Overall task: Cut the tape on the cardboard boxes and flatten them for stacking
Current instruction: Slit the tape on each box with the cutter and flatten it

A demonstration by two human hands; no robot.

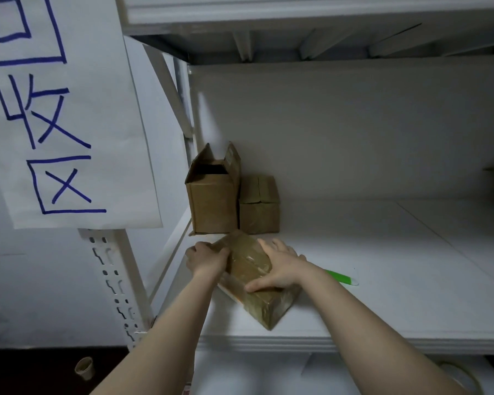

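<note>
The box [251, 269] lies on its side near the front left of the white shelf [382, 295], turned at an angle so one corner points toward the shelf's front edge. It is brown cardboard wrapped in shiny clear tape. Both of the person's hands are on it, a little apart. The left hand [207, 259] grips the far left end, its fingers curled over the edge there. The right hand [280, 267] lies across the top, fingers spread and draped over the far side, thumb pressed along the near edge, so the box is clamped between the two hands.

A green-handled cutter [342, 277] lies flat on the shelf just behind the right forearm, which partly hides it; neither hand touches it.

At the back left corner of the shelf stands an open box [211, 203] with its flaps up, and a shorter closed box [258, 212] sits touching its right side.

A paper sign [63, 124] with blue hand-drawn characters hangs on the left. On the dark floor below it stands a small cup [84, 367]. A tape roll [462, 377] shows at the lower right, under the right arm.
</note>
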